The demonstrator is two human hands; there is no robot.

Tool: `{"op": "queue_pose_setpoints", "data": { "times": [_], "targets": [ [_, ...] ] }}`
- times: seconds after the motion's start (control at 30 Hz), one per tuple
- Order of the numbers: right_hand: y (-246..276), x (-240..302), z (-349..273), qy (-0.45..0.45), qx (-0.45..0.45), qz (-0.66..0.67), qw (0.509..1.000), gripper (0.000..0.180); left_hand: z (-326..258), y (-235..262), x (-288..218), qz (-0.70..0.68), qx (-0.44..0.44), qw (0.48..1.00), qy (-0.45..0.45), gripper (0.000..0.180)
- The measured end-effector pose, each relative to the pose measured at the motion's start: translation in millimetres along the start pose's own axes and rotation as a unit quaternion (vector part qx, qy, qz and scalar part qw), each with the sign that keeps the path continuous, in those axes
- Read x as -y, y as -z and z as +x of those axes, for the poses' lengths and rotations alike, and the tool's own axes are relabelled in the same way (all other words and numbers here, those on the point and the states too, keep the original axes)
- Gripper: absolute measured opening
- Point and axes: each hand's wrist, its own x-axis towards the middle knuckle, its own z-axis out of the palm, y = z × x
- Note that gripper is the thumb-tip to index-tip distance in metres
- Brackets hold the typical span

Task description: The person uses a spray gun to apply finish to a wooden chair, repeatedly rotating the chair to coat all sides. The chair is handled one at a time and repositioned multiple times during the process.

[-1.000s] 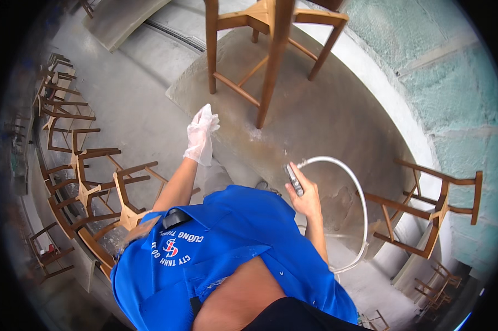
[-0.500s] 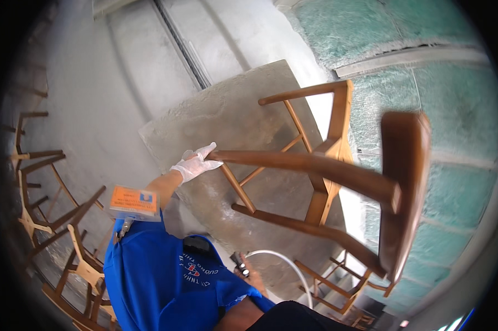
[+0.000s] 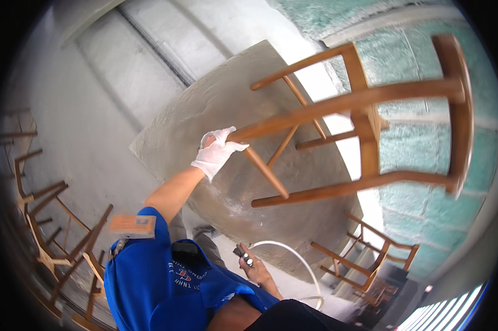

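My left hand (image 3: 218,153), in a thin white glove, is closed round the end of a leg of a brown wooden chair frame (image 3: 309,113). The chair is tipped over, legs pointing toward me and its curved back rail (image 3: 461,116) at the far right. No seat panel shows in it. Lower down, my bare right hand (image 3: 258,271) grips a small dark spray gun (image 3: 242,255) with round silver knobs. A white hose (image 3: 293,255) curves away beside it. The gun is apart from the chair, and its front is hard to make out.
A dusty grey-brown board (image 3: 204,116) lies beneath the chair. Several wooden chair frames (image 3: 53,220) stand along the left, and another chair (image 3: 370,259) is at the lower right. Green fibrous panels (image 3: 414,138) line the right side. A dark groove (image 3: 155,47) crosses the grey surface.
The chair has turned, its back rail swinging up and to the right. My left hand has moved up and right with the leg. My right hand with the spray gun shows more fully.
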Motion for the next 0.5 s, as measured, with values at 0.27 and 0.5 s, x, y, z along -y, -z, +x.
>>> {"op": "queue_pose_setpoints", "data": {
  "times": [0.27, 0.5],
  "targets": [
    [16.5, 15.0, 34.3, 0.170, -0.190, 0.064, 0.965, 0.064, 53.1, -14.1, -105.6, 0.260, 0.042, 0.923, -0.281, 0.050],
    [40.9, 39.7, 102.0, 0.255, -0.335, 0.255, 0.871, 0.062, 135.7, -56.3, -136.7, 0.104, 0.010, 0.992, -0.068, 0.079]
  ]
}}
